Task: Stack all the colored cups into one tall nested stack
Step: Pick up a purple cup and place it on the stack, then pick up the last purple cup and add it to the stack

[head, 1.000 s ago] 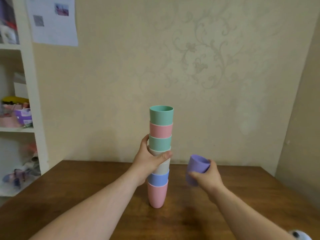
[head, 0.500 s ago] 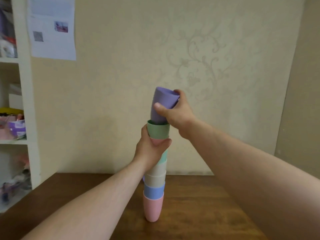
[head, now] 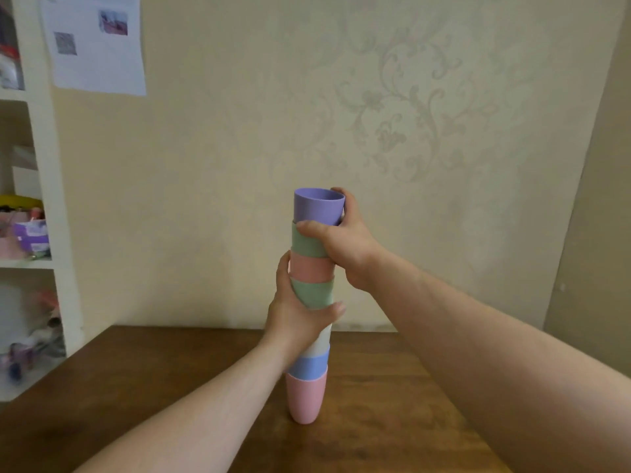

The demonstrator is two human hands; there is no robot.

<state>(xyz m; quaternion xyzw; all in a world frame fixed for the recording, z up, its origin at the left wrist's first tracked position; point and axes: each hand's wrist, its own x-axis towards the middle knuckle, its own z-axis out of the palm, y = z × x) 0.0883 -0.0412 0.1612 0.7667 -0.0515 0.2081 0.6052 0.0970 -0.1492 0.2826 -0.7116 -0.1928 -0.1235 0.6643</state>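
A tall nested stack of cups (head: 309,367) stands upright on the wooden table (head: 375,404), with a pink cup at the bottom, then blue, white, green, pink and green. A purple cup (head: 317,206) sits on top, seated in the upper green cup. My right hand (head: 341,244) wraps around the purple cup and the green cup below it. My left hand (head: 297,315) grips the stack's middle, around the lower green and white cups.
A white shelf unit (head: 41,199) with boxes and clutter stands at the left. A printed sheet (head: 95,42) hangs on the beige wall behind the table. The wall's corner is at the right.
My right hand lifted the purple cup from beside the stack, tilted it over the top, and set it upright into the top green cup. My left hand slid up, then back down the stack.
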